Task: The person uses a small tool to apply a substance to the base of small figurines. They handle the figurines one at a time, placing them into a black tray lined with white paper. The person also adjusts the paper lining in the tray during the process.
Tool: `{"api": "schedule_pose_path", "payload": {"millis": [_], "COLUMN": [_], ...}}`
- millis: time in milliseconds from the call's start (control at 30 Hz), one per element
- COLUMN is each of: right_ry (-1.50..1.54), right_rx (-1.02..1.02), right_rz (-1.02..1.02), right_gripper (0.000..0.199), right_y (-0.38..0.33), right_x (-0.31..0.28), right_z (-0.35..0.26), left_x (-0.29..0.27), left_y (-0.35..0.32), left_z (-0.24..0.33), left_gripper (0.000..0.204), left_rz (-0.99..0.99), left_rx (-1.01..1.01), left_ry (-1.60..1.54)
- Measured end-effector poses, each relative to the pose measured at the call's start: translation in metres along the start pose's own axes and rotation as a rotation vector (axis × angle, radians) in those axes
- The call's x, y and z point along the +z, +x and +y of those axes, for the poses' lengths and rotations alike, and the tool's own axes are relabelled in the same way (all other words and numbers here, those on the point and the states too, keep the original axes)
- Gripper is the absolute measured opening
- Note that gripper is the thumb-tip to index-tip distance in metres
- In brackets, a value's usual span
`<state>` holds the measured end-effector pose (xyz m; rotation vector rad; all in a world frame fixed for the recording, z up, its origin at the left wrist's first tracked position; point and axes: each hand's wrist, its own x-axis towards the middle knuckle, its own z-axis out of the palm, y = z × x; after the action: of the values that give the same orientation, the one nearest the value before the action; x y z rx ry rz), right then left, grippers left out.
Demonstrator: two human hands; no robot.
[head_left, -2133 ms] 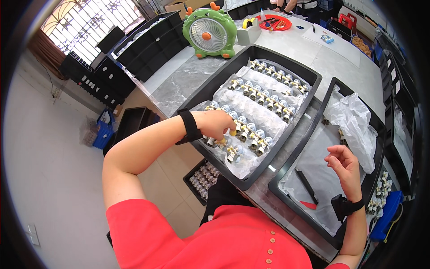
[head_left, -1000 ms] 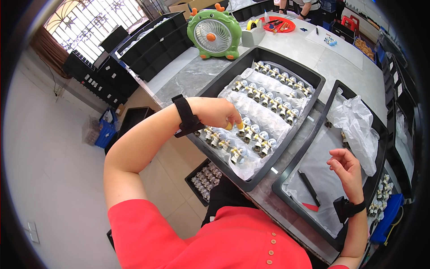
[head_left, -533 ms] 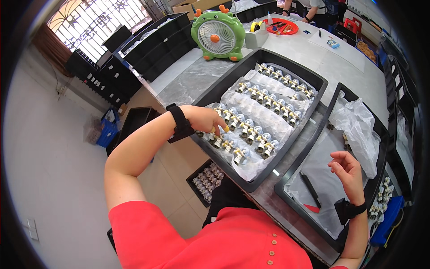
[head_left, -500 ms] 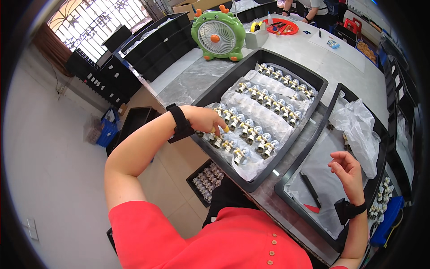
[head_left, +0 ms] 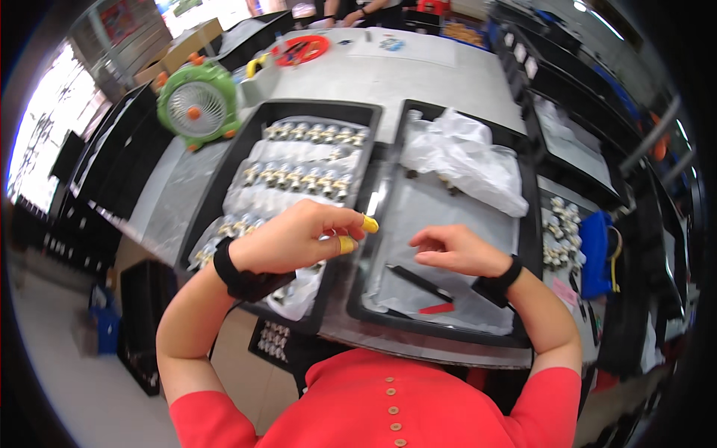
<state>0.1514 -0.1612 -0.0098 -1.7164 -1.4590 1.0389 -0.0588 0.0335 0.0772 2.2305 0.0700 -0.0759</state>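
My left hand, with yellow covers on its thumb and a fingertip, hovers over the right side of the left black tray. Its thumb and fingers are apart with nothing visible between them. Rows of small white, blue and yellow figurines lie in that tray on white lining sheets. Over the right black tray is my right hand, fingers loosely bent and apart, also holding nothing visible. Below it on the tray's white lining rest a slim black bar-shaped tool and a flat red piece.
A crumpled white sheet covers the right tray's far part, partly hiding a few figurines. A green fan stands far left, near a round red tray. More figurines and a blue bin are at right. Another person works beyond the table.
My left hand has left the figurines and moved right toward the gap between the trays. My right hand stays over the right tray. The view has swung to the right.
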Motion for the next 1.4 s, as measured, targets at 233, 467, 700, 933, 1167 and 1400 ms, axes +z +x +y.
{"api": "schedule_pose_path", "payload": {"millis": [233, 467, 700, 933, 1167, 1400], "right_ry": [-0.2, -0.355, -0.874, -0.809, -0.187, -0.424], "right_rx": [0.128, 0.2, 0.338, 0.05, -0.182, -0.462], "right_rz": [0.103, 0.424, 0.38, 0.42, 0.493, 0.586], "right_gripper": [0.027, 0.043, 0.066, 0.066, 0.087, 0.093], "right_y": [0.005, 0.029, 0.063, 0.054, 0.016, 0.008], "right_x": [0.006, -0.031, -0.059, -0.057, -0.014, -0.004], "right_z": [0.021, 0.036, 0.049, 0.058, -0.04, -0.037], "left_x": [0.025, 0.03, 0.037, 0.043, 0.053, 0.059], "left_y": [0.04, 0.049, 0.054, 0.058, 0.057, 0.058], "left_z": [0.022, -0.027, -0.034, -0.033, -0.037, -0.017], "left_gripper": [0.027, 0.02, 0.019, 0.023, 0.05, 0.061], "left_rz": [0.018, 0.374, 0.358, 0.258, 0.282, 0.227], "left_rx": [0.101, 0.041, 0.03, 0.017, -0.054, -0.004], "left_ry": [-0.647, -0.998, -1.072, -1.051, -0.9, -0.927]}}
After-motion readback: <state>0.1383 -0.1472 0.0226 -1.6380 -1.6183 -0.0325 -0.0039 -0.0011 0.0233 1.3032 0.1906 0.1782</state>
